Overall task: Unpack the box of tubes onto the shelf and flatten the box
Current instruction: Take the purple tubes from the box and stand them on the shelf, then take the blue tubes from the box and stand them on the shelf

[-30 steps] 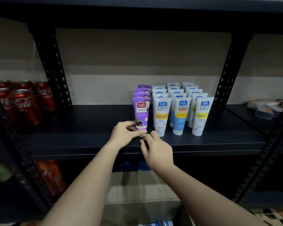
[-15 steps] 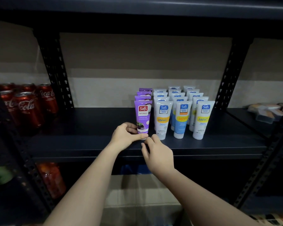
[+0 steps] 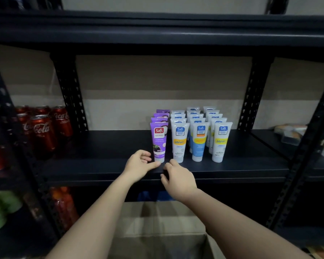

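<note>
Purple tube (image 3: 159,142) stands upright near the shelf (image 3: 101,165) front edge, heading a purple row just left of the white tubes (image 3: 198,135). Left hand (image 3: 138,165) sits at its base, fingers loosely curled, thumb tip touching the cap; whether it actually pinches the cap, cannot tell. Right hand (image 3: 178,177) hovers just beside at the front edge, fingers relaxed, holding nothing. Cardboard box (image 3: 157,238) sits open below the shelf. Cola cans (image 3: 43,128) at the shelf's left end.
</note>
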